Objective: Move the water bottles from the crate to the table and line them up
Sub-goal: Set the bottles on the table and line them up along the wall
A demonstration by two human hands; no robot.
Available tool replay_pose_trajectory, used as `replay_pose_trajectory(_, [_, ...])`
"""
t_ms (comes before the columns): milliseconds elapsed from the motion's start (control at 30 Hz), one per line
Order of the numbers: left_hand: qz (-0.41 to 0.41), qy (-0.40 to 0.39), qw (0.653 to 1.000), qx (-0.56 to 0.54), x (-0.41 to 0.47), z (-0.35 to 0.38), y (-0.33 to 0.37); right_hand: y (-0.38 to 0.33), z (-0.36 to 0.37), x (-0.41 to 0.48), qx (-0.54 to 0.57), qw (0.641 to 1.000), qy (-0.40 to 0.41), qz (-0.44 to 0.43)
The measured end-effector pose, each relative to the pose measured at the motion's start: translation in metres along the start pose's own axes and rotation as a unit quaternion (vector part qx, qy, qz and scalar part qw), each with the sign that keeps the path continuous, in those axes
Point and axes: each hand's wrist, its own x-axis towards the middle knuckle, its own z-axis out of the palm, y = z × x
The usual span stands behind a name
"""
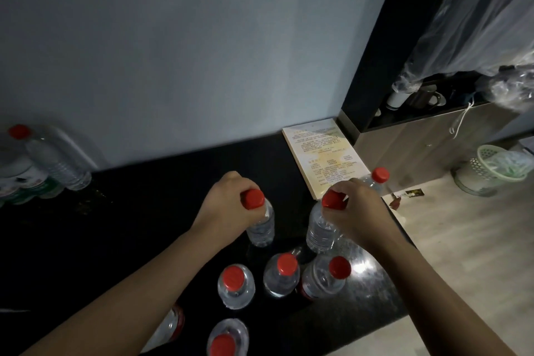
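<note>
Head view looks down on a black table (124, 225) set against a pale wall. Left hand (225, 202) is wrapped around the neck of a clear water bottle (261, 225) with a red cap, fingers closed on it just under the cap; the bottle stands upright on the table. Right hand (354, 208) pinches the red cap of a second bottle (319, 228) from above, fingers closed on it, and this bottle also stands on the table, near the first with a gap between them.

Nearer the camera, 3 more red-capped bottles (281, 274) stand upright in a rough row, close together. 2 further bottles (226, 338) show at the bottom edge, partly cut off or hidden by the left forearm. Another bottle (377, 179) stands behind the right hand, beside a printed sheet (318, 153) lying at the table's far right corner.

At the far left, a wrapped pack of bottles (31, 165) sits blurred against the wall. On the wooden floor to the right stands a pale green basket (488, 170).
</note>
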Motion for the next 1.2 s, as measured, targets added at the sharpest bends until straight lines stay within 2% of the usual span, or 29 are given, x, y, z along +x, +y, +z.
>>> replay_pose_trajectory(233, [-0.011, 0.077, 0.997, -0.014, -0.025, -0.065, -0.038, -0.059, 0.015, 0.005, 0.006, 0.999, -0.007, -0.053])
replay_pose_trajectory(633, [-0.062, 0.146, 0.987, -0.028, -0.058, -0.16, -0.124, -0.194, 0.071, 0.042, -0.002, 0.987, -0.075, -0.143])
replay_pose_trajectory(733, [-0.065, 0.159, 0.985, -0.003, -0.056, -0.18, -0.147, -0.223, 0.086, 0.054, 0.004, 0.983, -0.088, -0.16])
replay_pose_trajectory(1000, [-0.059, 0.139, 0.988, 0.045, -0.018, -0.225, -0.2, -0.272, 0.117, 0.095, -0.003, 0.974, -0.122, -0.192])
replay_pose_trajectory(1200, [-0.086, 0.126, 0.985, 0.085, 0.033, -0.251, -0.238, -0.295, 0.143, 0.13, -0.034, 0.972, -0.131, -0.191])
